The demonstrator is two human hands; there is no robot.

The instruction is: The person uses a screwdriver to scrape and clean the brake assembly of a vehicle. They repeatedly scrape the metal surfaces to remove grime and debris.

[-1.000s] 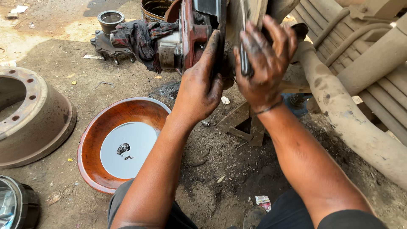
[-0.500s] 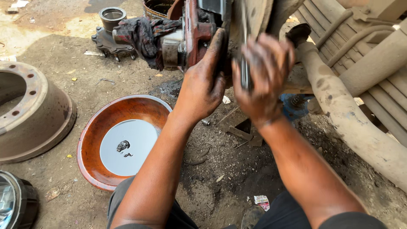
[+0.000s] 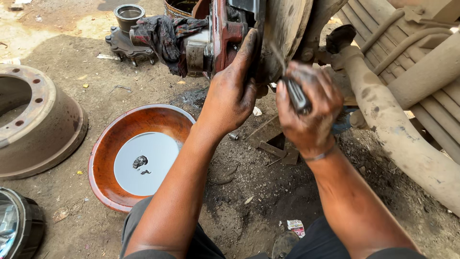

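My left hand (image 3: 231, 93), black with grease, grips the edge of a red and dark brake assembly (image 3: 225, 36) on a vehicle axle end. My right hand (image 3: 309, 110) is closed around a slim metal tool (image 3: 293, 91) whose thin tip points up against the dusty backing plate (image 3: 286, 29). A thin band sits on my right wrist. Both forearms reach forward from the bottom of the view.
A rust-red basin (image 3: 139, 153) with grey liquid sits on the dirt at my left. A brake drum (image 3: 33, 120) lies far left, a hub part (image 3: 127, 33) and a dark rag (image 3: 160, 31) behind. Axle beam and leaf springs (image 3: 412, 96) run along the right.
My right hand has come down from the plate and closed into a fist around the tool. My left hand stays on the brake assembly.
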